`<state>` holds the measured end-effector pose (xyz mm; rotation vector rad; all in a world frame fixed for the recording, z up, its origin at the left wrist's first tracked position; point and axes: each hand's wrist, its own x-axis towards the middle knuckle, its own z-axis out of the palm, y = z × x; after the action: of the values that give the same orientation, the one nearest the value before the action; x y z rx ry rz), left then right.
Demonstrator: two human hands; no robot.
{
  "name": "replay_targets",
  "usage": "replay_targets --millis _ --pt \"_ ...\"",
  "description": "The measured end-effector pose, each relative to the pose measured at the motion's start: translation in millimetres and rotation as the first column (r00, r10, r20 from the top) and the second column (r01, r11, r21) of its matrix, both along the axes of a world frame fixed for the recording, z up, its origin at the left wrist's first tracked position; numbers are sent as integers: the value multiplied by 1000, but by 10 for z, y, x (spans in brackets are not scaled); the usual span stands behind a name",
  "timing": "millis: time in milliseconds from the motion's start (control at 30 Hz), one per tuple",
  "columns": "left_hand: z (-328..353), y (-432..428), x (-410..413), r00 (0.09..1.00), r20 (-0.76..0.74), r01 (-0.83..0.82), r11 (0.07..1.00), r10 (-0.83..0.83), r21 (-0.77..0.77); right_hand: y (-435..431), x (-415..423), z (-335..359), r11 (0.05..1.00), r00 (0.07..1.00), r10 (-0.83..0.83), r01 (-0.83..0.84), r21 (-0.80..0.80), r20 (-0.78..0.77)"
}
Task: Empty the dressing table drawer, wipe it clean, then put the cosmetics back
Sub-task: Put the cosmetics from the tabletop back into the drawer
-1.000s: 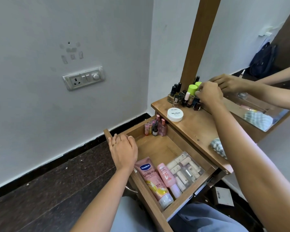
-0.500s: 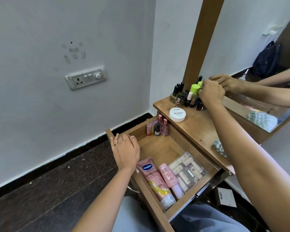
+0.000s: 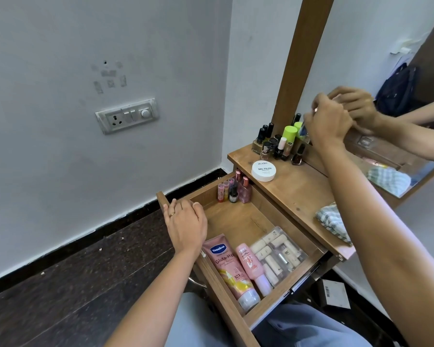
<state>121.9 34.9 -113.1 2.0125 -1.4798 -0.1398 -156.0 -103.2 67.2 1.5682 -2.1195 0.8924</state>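
From the head view, the wooden drawer [image 3: 236, 221] stands pulled out below the tabletop [image 3: 298, 191], holding a Vaseline tube [image 3: 226, 264], a pink bottle [image 3: 251, 264], a clear box [image 3: 281, 256] and small bottles [image 3: 232, 190] in its far corner. The left hand [image 3: 186, 226] rests on its rim, grip relaxed. The right hand [image 3: 328, 123], above the nail-polish bottles [image 3: 273, 144], has its grip pinched on a small blue item [image 3: 303, 130].

Two arms are seen now, bare from wrist to the frame's edge. On the left hand [image 3: 186, 226] a thin gold-coloured ring [image 3: 172, 214] is worn on one finger; it looks like a plain band, though finer detail cannot be made out. The right hand [image 3: 328, 123] is caught slightly blurred at the fingers. Down below, pale blue-grey trousers [image 3: 311, 326] are glimpsed, the cloth smooth and unpatterned.
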Motion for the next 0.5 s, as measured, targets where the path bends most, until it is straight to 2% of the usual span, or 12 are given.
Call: replay_targets --millis 167,267,333,500 --pt "2 11 -3 1000 0 9 1000 -9 4 407 116 358 973 991 130 -129 -193 -6" --pt "1 13 -1 1000 3 9 1000 -9 14 713 377 314 941 954 290 -270 -203 75" --pt "0 14 -1 1000 3 5 1000 -5 9 874 580 129 929 928 360 -347 -130 98" --pt "10 18 -15 1000 4 1 1000 -1 6 1020 973 -619 824 857 473 -513 242 207"
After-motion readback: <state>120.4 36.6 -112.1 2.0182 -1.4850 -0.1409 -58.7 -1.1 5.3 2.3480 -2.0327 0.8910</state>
